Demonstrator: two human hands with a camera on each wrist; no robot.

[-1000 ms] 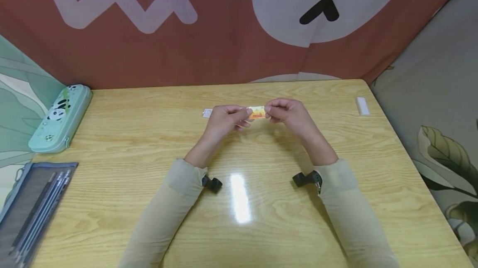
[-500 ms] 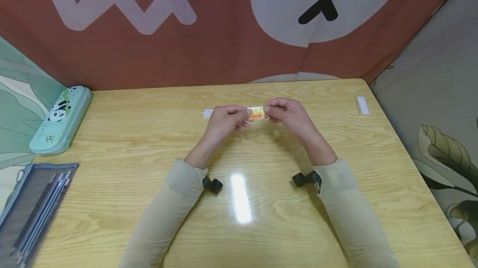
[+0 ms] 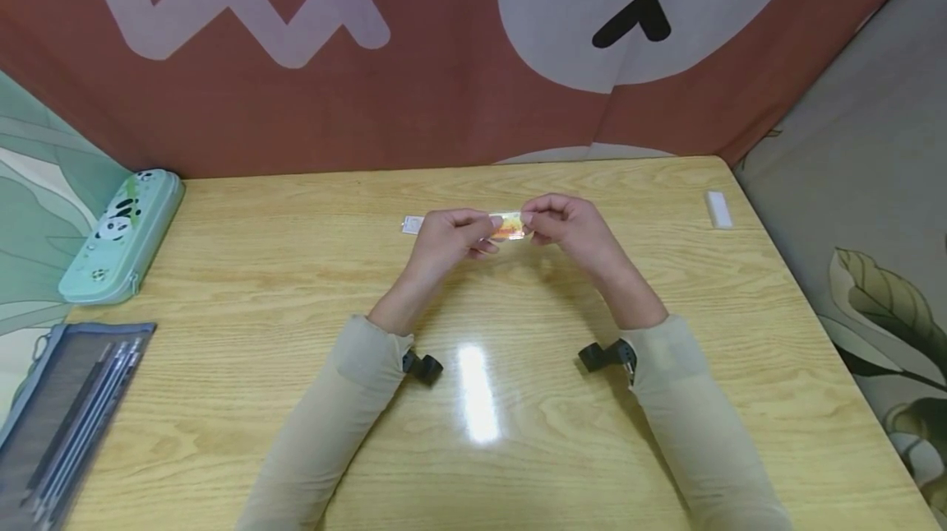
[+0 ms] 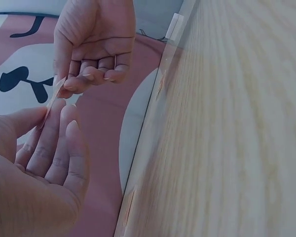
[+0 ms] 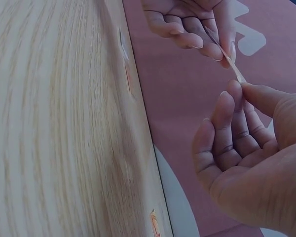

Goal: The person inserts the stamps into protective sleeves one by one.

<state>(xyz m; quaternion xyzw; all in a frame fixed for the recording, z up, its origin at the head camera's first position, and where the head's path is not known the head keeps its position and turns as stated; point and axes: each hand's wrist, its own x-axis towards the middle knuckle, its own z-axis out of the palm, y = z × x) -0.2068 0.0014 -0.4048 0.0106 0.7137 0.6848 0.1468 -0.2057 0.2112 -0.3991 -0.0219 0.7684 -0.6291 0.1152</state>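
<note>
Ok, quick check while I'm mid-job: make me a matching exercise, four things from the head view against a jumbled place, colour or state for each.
1. thin printed piece
2. panda-print case
3. mesh pouch
4. small block

A. mint green
B. white, at far right
C. pinched from both sides
D. blue-edged, at near left

Pairs: 1-C, 2-A, 3-D, 4-B

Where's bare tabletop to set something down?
Left: between the left sleeve, the teal pencil case and the mesh pouch. Middle: between that sleeve and the right sleeve. Right: between the right sleeve and the white block. Crowded: far middle, where the left hand and right hand pinch an orange-yellow packet, and the left edge, by case and pouch.
</note>
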